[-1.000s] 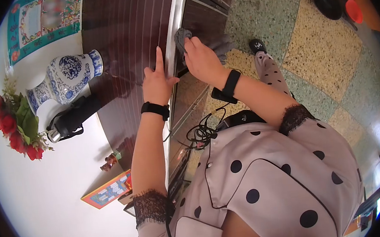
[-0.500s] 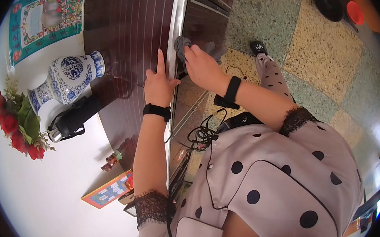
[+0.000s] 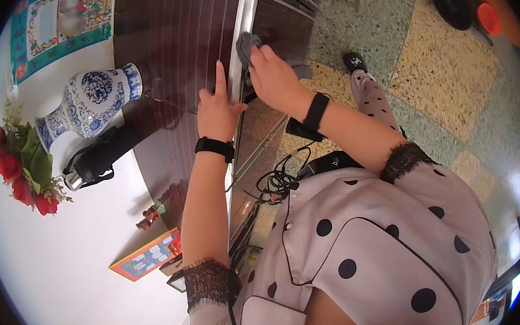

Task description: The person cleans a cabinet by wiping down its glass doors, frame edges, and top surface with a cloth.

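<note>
My right hand [image 3: 276, 82] grips a crumpled grey cloth [image 3: 246, 47] against the pale edge strip [image 3: 250, 5] of a dark, striped cabinet top [image 3: 182, 45]. A loose end of the cloth hangs past my knuckles over the cabinet's glossy front. My left hand [image 3: 216, 114] rests on the cabinet top beside that strip, index finger stretched out and thumb apart, with nothing held. Black bands circle both wrists.
On the cabinet top stand a blue-and-white vase [image 3: 97, 99] with red flowers, a black bottle case [image 3: 102, 159], a small brown figurine [image 3: 148, 218] and a colourful framed picture [image 3: 146, 255]. Tangled black cables [image 3: 272, 186] hang by my waist. A red bowl [image 3: 488, 19] sits far right.
My right hand and the grey cloth have shifted a little up the picture along the edge strip. My left hand stays in nearly the same place.
</note>
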A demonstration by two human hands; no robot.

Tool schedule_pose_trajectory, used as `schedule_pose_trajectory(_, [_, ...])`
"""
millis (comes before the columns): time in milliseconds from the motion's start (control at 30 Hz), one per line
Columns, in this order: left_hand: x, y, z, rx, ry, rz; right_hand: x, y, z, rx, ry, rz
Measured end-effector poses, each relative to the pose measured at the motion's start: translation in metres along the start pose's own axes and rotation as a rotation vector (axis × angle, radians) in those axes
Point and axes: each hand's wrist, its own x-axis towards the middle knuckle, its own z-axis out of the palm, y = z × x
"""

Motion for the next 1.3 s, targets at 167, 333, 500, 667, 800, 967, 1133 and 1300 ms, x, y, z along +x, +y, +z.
schedule_pose_trajectory(167, [0.000,0.002,-0.003,-0.006,-0.012,-0.003,-0.013,0.004,0.007,0.017,-0.017,-0.014])
schedule_pose_trajectory(333, [-0.001,0.000,0.000,0.011,0.024,0.031,-0.005,0.005,0.004,0.027,0.024,0.000])
schedule_pose_trajectory(500, [0.001,0.001,-0.001,0.019,-0.004,-0.002,-0.008,0.013,0.005,-0.002,-0.004,0.020])
schedule_pose_trajectory(667, [0.001,0.003,-0.004,0.002,-0.007,-0.006,-0.013,0.009,0.003,-0.026,0.004,-0.005])
schedule_pose_trajectory(800, [0.000,-0.002,0.001,-0.014,0.012,0.024,-0.009,0.008,0.004,0.004,-0.006,-0.005])
schedule_pose_trajectory(967, [0.001,0.002,-0.003,-0.013,-0.002,0.007,-0.010,0.009,0.001,-0.031,-0.006,-0.009])
schedule_pose_trajectory(1133, [-0.001,0.000,-0.001,-0.016,0.012,0.015,-0.004,0.012,0.000,-0.029,0.013,-0.008])
schedule_pose_trajectory(1300, [0.000,0.002,-0.002,-0.001,-0.005,-0.002,-0.011,0.005,0.000,-0.042,-0.033,-0.041])
